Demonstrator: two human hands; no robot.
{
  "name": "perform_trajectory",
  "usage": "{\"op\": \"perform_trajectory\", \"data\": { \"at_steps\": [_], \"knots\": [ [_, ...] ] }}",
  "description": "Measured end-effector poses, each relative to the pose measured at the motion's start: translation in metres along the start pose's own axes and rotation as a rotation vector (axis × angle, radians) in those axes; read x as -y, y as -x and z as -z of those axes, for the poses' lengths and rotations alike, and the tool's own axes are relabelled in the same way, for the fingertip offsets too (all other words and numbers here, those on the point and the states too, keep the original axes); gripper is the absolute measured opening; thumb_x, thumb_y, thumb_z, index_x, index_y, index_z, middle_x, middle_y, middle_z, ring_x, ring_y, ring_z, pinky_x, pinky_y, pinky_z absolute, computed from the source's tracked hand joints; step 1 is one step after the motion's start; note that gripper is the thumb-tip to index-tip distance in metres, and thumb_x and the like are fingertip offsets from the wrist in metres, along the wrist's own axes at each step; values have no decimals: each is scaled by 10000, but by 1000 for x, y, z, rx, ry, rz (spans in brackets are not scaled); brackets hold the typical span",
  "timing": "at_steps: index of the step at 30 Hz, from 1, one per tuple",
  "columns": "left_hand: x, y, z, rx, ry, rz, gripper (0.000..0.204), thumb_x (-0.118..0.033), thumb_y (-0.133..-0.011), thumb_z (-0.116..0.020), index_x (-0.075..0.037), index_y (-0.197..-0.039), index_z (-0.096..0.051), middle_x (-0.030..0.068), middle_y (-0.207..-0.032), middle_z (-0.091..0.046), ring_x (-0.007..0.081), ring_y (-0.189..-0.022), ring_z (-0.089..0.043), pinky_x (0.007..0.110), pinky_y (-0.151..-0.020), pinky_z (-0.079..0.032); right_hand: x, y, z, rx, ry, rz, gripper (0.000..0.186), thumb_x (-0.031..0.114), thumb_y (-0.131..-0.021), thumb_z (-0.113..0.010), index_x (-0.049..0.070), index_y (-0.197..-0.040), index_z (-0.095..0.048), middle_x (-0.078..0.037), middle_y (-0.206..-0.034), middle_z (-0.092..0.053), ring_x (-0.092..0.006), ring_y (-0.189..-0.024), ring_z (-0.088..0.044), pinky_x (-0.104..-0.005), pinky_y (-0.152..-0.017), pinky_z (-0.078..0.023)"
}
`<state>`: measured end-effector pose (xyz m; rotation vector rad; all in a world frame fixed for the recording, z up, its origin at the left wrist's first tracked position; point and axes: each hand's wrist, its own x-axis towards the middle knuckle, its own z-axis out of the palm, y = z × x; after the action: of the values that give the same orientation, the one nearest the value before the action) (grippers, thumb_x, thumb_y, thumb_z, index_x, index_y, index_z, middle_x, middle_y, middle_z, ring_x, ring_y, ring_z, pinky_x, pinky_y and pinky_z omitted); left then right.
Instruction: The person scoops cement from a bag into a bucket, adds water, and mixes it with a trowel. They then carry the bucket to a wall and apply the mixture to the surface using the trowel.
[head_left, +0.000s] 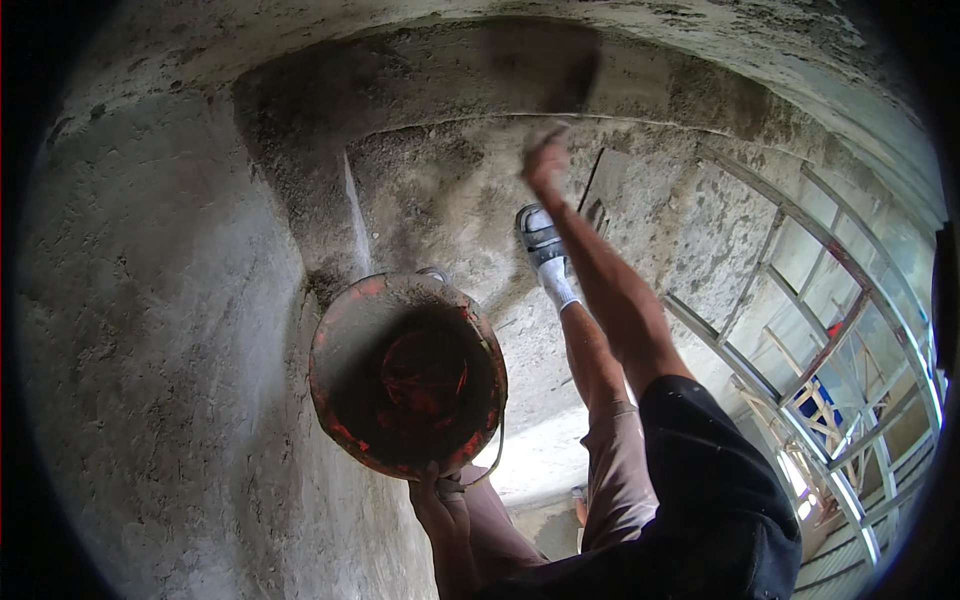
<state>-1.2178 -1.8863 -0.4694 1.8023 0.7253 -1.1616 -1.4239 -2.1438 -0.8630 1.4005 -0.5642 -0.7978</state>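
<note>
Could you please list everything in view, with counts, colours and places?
Bucket: one, dark with red patches, left of centre
Wall: one, grey, left
Ground: one, grey, middle
Barred frame: one, grey with rusty parts, right
Blue item: one, blue, behind the frame, kind unclear
Dark shape: one, brownish, top centre, too blurred to identify
Shoe: one, dark grey, centre
Sock: one, white, centre
Trousers: one pair, dusky pink, bottom centre
Sleeve: one, black, lower right
Left hand: one, bare, at the bucket's lower rim
Right hand: one, bare, upper centre, blurred
</note>
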Motion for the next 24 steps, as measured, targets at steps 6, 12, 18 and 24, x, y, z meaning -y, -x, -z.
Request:
{"op": "perform_trajectory", "data": {
  "at_steps": [6,12,18,24],
  "knots": [
    [16,4,-19,50,1,30,430,-117,-817,-592,-33,-1219,-466,78,-1212,-511,208,-1111,-478,345,-940,-379,16,-79,95,20,-1152,-270,283,93,-816,-541,-20,-1066,-607,-154,-854,-646,-206,-673,-602,-300,-544,-490],
    [25,-1,12,71,18,-38,501,-32,-803,-590,-21,-1272,-414,87,-1248,-480,211,-1127,-472,350,-991,-349,-14,-114,141,-51,-1979,-522,392,55,-837,-523,-15,-1221,-490,-202,-1020,-611,-201,-667,-590,-302,-561,-499],
    [-3,3,-10,-2,140,6,487,-29,-802,-593,-16,-1257,-421,88,-1213,-494,206,-1101,-486,335,-924,-411,15,-3,53,431,-2184,-542,492,212,-855,-527,15,-1286,-393,-232,-925,-593,-381,-720,-595,-457,-654,-474],
    [-2,-3,-6,55,87,63,466,-83,-808,-579,-31,-1250,-438,77,-1221,-503,214,-1137,-463,365,-987,-342,0,67,-120,829,-1783,-1141,364,334,-868,-528,25,-1060,-525,-210,-878,-591,-337,-807,-595,-416,-690,-470]
  ]
}}
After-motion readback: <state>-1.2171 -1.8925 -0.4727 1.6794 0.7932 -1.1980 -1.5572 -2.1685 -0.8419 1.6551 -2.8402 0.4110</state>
